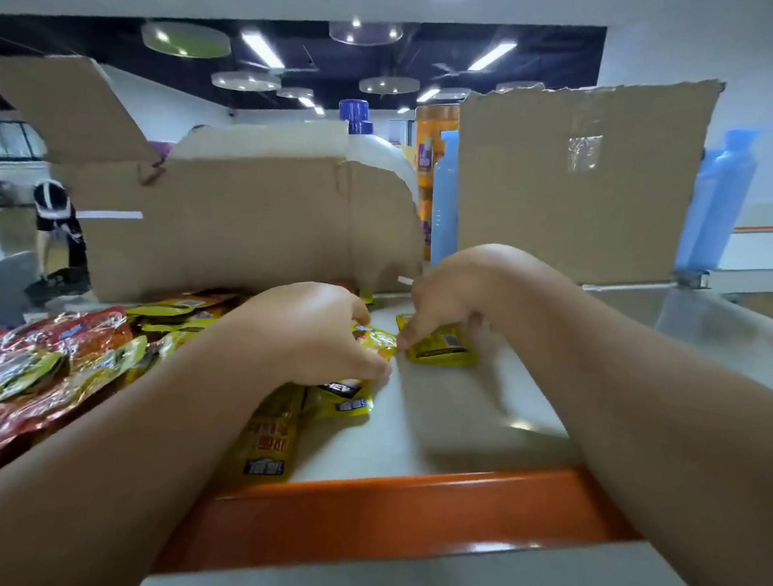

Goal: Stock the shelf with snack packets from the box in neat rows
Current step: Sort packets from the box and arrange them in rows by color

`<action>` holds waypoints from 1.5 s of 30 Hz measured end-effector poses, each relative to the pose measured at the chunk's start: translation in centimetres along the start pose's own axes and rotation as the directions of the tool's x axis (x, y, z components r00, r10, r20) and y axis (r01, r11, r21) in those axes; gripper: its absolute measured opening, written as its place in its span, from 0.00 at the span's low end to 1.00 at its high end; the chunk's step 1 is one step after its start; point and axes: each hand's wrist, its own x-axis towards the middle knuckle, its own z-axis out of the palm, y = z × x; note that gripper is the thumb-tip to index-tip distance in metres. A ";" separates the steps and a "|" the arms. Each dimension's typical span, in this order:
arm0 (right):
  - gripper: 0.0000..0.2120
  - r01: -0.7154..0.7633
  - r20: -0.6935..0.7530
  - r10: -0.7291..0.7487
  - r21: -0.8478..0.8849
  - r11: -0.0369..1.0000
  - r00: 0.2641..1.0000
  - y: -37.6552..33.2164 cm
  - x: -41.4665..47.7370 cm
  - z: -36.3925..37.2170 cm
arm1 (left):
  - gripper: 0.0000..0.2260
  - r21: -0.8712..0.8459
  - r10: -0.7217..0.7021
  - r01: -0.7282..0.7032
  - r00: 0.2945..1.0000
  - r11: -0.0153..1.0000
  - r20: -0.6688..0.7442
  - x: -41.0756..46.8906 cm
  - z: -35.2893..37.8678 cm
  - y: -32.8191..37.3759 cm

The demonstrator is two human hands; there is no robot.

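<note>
On the grey shelf (457, 426) with an orange front edge, my right hand (448, 297) pinches a small yellow snack packet (445, 348) lying flat near the back. My left hand (313, 329) curls over another yellow packet (374, 340) just to its left. More yellow packets (274, 436) lie in a line under my left forearm toward the front edge. Red foil packets (41, 360) are piled at the left. The open cardboard box (243, 228) stands behind the hands, its flaps up.
A torn cardboard flap (580, 178) rises at the back right. Behind the box stand a white bottle with a blue cap (372, 145) and pale blue bottles (720, 197). A person (58, 224) bends over in the far left background.
</note>
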 end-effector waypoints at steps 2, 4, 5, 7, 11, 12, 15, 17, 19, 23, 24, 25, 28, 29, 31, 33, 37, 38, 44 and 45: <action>0.21 0.014 -0.002 -0.014 -0.009 1.000 1.000 -0.1 -0.2 -0.2 | 0.28 -0.008 0.006 -0.006 1.000 1.000 -0.019 -0.1 0.0 0.1; 0.14 0.025 -0.021 -0.025 -0.022 0.999 0.999 0.1 -0.8 -0.4 | 0.28 -0.006 0.014 -0.014 0.999 1.000 -0.033 -0.1 0.1 0.1; 0.12 0.031 -0.040 -0.030 0.004 1.000 0.999 0.1 -1.3 -0.5 | 0.27 -0.015 0.015 -0.015 0.999 1.000 -0.038 -0.1 0.1 0.1; 0.10 0.062 -0.135 -0.052 0.071 0.996 0.990 0.7 -1.8 -0.8 | 0.26 -0.044 0.011 -0.013 0.999 0.999 -0.044 -0.1 -0.1 0.0; 0.12 0.040 -0.252 0.032 0.274 0.961 0.967 3.3 -1.3 -1.3 | 0.25 -0.078 0.013 -0.017 0.999 0.997 -0.045 -0.1 0.0 -0.3; 0.12 0.009 -0.192 0.052 0.303 0.953 0.980 3.8 -1.0 -1.1 | 0.25 -0.082 0.015 -0.019 0.999 0.996 -0.045 -0.1 0.1 -0.3; 0.15 0.010 -0.087 0.016 0.293 0.956 0.996 3.8 -0.8 -0.7 | 0.25 -0.085 0.020 -0.025 0.998 0.996 -0.057 -0.1 0.0 -0.3; 0.23 0.058 -0.051 -0.045 0.297 0.953 0.998 2.8 -1.0 -0.6 | 0.25 -0.087 0.015 -0.020 0.998 0.996 -0.061 -0.1 0.1 -0.4; 0.28 0.101 -0.028 -0.098 0.153 0.983 0.995 1.8 -1.4 -0.7 | 0.26 -0.096 0.004 -0.010 0.998 0.995 -0.061 -0.1 0.2 -0.5; 0.29 0.137 -0.032 -0.137 0.002 0.991 0.990 1.2 -1.4 -0.6 | 0.26 -0.108 -0.004 -0.002 0.998 0.994 -0.060 -0.2 0.2 -0.4; 0.29 0.155 -0.041 -0.155 0.004 0.988 0.987 1.2 -1.2 -0.6 | 0.26 -0.113 -0.005 -0.002 0.998 0.994 -0.056 -0.2 0.2 -0.4; 0.29 0.168 -0.036 -0.167 0.014 0.986 0.985 1.3 -1.2 -0.6 | 0.27 -0.122 -0.007 0.001 0.999 0.993 -0.052 -0.3 0.2 -0.3; 0.28 0.193 -0.025 -0.193 0.022 0.981 0.981 1.7 -1.0 -0.5 | 0.28 -0.139 -0.016 0.008 0.998 0.990 -0.056 -0.3 0.1 -0.4; 0.27 0.189 -0.023 -0.188 0.023 0.982 0.982 1.8 -0.9 -0.5 | 0.27 -0.137 -0.015 0.006 0.998 0.991 -0.060 -0.4 0.1 -0.4; 0.26 0.187 -0.026 -0.186 0.024 0.982 0.982 2.0 -0.8 -0.5 | 0.26 -0.133 -0.004 -0.005 0.998 0.991 -0.062 -0.4 0.1 -0.5; 0.24 0.190 -0.040 -0.189 0.043 0.981 0.981 2.1 -0.6 -0.4 | 0.25 -0.129 0.013 -0.021 0.998 0.991 -0.067 -0.5 0.0 -0.5; 0.21 0.181 -0.035 -0.179 0.117 0.976 0.983 2.6 -0.5 -0.6 | 0.22 -0.149 0.018 -0.031 0.996 0.988 -0.087 -0.7 -0.3 -0.3; 0.21 0.175 -0.036 -0.172 0.148 0.973 0.984 2.9 -0.6 -0.7 | 0.22 -0.154 0.019 -0.033 0.996 0.987 -0.092 -0.7 -0.4 -0.2; 0.14 0.165 -0.178 -0.127 0.218 0.962 0.976 5.3 -3.3 -1.4 | 0.22 -0.195 0.019 -0.056 0.982 0.979 -0.186 -1.4 -1.4 1.5; 0.13 0.165 -0.220 -0.116 0.223 0.961 0.969 6.0 -4.1 -1.2 | 0.22 -0.202 0.022 -0.065 0.978 0.977 -0.207 -1.5 -1.6 2.2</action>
